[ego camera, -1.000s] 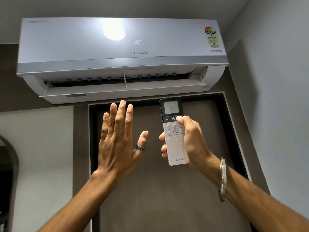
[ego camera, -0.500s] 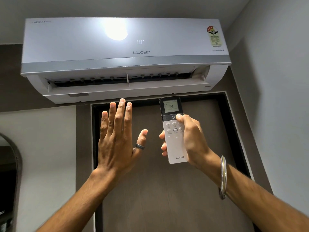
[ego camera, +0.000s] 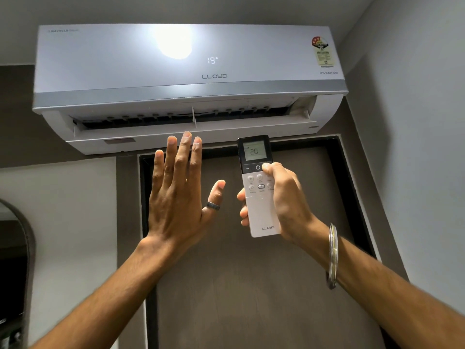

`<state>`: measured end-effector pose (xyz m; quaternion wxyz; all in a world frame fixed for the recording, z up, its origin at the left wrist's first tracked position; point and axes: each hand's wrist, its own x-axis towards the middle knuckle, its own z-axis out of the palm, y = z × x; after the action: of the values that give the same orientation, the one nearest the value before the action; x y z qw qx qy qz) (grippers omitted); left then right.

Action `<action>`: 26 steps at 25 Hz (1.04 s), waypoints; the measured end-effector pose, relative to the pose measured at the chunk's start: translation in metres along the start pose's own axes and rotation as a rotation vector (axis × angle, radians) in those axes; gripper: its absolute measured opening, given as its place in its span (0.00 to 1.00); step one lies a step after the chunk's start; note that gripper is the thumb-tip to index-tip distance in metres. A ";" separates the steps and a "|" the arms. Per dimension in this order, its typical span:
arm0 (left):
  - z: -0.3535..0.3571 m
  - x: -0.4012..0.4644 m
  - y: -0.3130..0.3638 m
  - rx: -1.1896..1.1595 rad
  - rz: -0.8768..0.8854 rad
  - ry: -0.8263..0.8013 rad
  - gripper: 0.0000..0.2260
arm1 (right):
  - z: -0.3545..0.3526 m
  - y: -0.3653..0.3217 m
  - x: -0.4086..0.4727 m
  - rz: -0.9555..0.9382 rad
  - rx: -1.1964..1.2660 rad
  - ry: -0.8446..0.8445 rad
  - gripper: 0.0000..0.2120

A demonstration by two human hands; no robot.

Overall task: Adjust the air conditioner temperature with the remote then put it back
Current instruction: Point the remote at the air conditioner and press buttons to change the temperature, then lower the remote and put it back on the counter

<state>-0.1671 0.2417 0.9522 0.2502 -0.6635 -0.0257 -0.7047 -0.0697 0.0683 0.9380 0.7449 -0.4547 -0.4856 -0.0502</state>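
Observation:
A white wall air conditioner (ego camera: 125,66) hangs high above a dark door; its front panel reads 19 and its flap is open. My right hand (ego camera: 286,200) holds a white remote (ego camera: 261,215) upright below the unit, the thumb pressing near the top right buttons. The remote's small screen shows 20. My left hand (ego camera: 176,195) is raised flat just under the air outlet, fingers together and straight, thumb apart with a dark ring, holding nothing.
A dark brown door (ego camera: 251,285) with a black frame fills the wall below the unit. A grey side wall (ego camera: 415,147) stands close on the right. An arched mirror edge (ego camera: 22,248) shows at the lower left.
The remote's screen went from 19 to 20, and the unit's panel from 18 to 19. Both hands stayed almost in place.

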 end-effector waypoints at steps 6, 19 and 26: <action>0.001 -0.006 -0.004 -0.002 0.021 -0.007 0.36 | 0.003 0.000 0.000 0.005 0.010 0.000 0.23; 0.022 -0.047 0.017 -0.077 -0.019 -0.079 0.36 | -0.009 0.024 -0.026 -0.117 -0.549 0.208 0.25; 0.031 -0.231 0.112 -0.284 -0.108 -0.488 0.37 | -0.068 0.141 -0.157 0.262 -0.568 0.410 0.21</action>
<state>-0.0965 0.2290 0.7035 0.1034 -0.8395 -0.0213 -0.5330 -0.0329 0.0435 0.7211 0.6711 -0.6819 -0.2306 -0.1773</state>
